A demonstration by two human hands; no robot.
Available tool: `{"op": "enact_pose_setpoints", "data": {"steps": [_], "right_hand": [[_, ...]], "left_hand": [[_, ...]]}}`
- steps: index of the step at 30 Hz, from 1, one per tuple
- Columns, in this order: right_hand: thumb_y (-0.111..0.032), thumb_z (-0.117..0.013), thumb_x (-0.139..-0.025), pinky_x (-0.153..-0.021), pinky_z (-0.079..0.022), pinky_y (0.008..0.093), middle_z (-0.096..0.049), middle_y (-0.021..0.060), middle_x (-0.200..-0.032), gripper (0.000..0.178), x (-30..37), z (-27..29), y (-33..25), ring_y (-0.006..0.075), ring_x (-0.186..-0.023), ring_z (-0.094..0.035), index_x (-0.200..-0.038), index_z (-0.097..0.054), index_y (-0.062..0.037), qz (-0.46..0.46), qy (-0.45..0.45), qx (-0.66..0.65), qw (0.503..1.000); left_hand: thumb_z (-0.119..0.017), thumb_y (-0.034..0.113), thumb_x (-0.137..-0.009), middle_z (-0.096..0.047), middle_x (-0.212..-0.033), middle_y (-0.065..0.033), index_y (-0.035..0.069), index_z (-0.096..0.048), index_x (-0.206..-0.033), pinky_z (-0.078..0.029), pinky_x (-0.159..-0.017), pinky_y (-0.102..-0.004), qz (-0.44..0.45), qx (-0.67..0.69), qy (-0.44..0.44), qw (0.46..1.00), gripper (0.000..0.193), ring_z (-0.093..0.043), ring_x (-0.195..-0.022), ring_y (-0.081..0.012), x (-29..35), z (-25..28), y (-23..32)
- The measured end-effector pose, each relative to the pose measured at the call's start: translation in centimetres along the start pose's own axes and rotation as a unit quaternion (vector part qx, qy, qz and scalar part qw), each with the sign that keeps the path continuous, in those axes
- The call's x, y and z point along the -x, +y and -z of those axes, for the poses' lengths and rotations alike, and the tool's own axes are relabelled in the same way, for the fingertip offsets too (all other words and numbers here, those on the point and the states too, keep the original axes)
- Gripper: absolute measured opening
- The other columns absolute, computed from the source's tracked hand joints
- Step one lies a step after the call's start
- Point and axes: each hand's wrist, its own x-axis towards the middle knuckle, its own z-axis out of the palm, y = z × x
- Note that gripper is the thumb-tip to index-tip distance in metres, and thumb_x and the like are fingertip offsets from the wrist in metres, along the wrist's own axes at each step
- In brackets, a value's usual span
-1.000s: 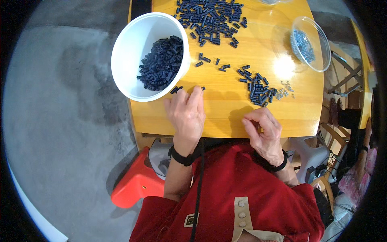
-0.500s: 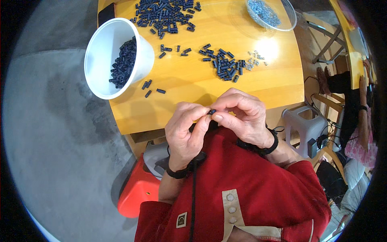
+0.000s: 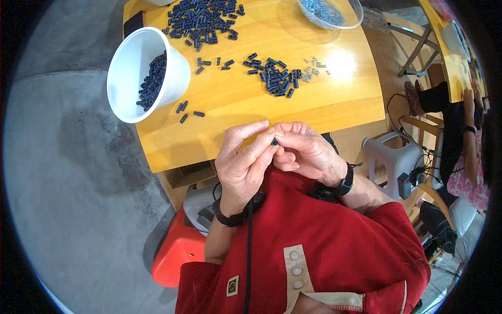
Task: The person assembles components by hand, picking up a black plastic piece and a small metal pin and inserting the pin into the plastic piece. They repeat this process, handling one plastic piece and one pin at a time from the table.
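My left hand (image 3: 243, 165) and my right hand (image 3: 306, 152) meet in front of my chest, just below the near edge of the wooden table (image 3: 240, 102). Between their fingertips they pinch one small dark cylindrical piece (image 3: 274, 142). Both hands touch it; which one bears it I cannot tell. On the table beyond lies a small heap of the same dark pieces (image 3: 274, 76) with tiny silver parts (image 3: 311, 70) beside it.
A white bucket (image 3: 137, 44) holding dark pieces stands at the table's left corner. A larger pile of dark pieces (image 3: 201, 18) lies at the back, a clear bowl of silver parts (image 3: 329, 11) at back right. A red stool (image 3: 175, 254) is under me; another person sits at far right.
My hands have left the table top and come together near my chest with one dark piece pinched between them. My head has tilted, shifting the table upward in view.
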Motion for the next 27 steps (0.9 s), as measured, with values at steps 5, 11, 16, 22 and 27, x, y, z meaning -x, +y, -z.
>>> {"op": "enact_pose_setpoints", "data": {"steps": [5,11,16,22,27], "right_hand": [[-0.025,-0.065,-0.096,-0.046,-0.035,0.0190,-0.061,-0.0028,-0.072,0.021,0.3,-1.2,-0.2,0.0030,-0.054,-0.046,-0.085,-0.063,-0.0068,0.035,0.098,0.092,0.990],[-0.013,-0.070,-0.091,-0.054,-0.040,0.0177,-0.058,-0.0067,-0.072,0.012,0.0,-0.6,0.5,-0.0005,-0.064,-0.047,-0.088,-0.065,-0.0025,0.253,0.150,0.381,0.876],[-0.007,-0.064,-0.095,-0.067,-0.046,0.0176,-0.060,-0.0036,-0.084,0.006,0.6,-0.4,-0.1,0.0012,-0.076,-0.053,-0.095,-0.061,-0.0011,0.211,0.156,0.427,0.866],[-0.014,-0.066,-0.094,-0.057,-0.042,0.0195,-0.057,-0.0054,-0.076,0.013,0.1,-0.3,0.0,0.0008,-0.068,-0.047,-0.090,-0.062,-0.0020,0.235,0.153,0.358,0.890],[-0.008,-0.068,-0.090,-0.064,-0.048,0.0254,-0.062,0.0028,-0.081,0.007,0.8,0.7,-2.7,0.0118,-0.072,-0.058,-0.092,-0.065,-0.0025,0.312,0.180,0.514,0.779]], "left_hand": [[-0.070,-0.007,-0.078,-0.070,-0.096,-0.0136,-0.002,-0.070,-0.100,-0.053,-0.080,-0.0325,-0.018,-0.030,0.013,0.999,0.023,-0.066,-0.088,-0.0254,-0.3,-0.1,0.4],[-0.070,-0.005,-0.080,-0.070,-0.090,-0.0112,-0.001,-0.069,-0.095,-0.052,-0.074,-0.0318,0.025,-0.138,-0.017,0.990,0.016,-0.067,-0.082,-0.0231,-0.2,-0.3,0.9],[-0.068,-0.006,-0.082,-0.069,-0.090,-0.0132,-0.002,-0.068,-0.097,-0.052,-0.073,-0.0301,0.056,-0.118,-0.002,0.991,0.015,-0.067,-0.081,-0.0220,-0.2,-0.5,0.7],[-0.069,-0.006,-0.081,-0.068,-0.088,-0.0135,-0.002,-0.069,-0.100,-0.051,-0.068,-0.0341,0.048,-0.094,-0.006,0.994,0.020,-0.064,-0.075,-0.0265,-0.7,-0.9,0.6],[-0.064,-0.008,-0.085,-0.065,-0.085,-0.0110,-0.004,-0.066,-0.094,-0.047,-0.068,-0.0278,0.072,-0.067,0.001,0.995,0.011,-0.061,-0.076,-0.0177,-0.9,-0.8,0.4]]}}
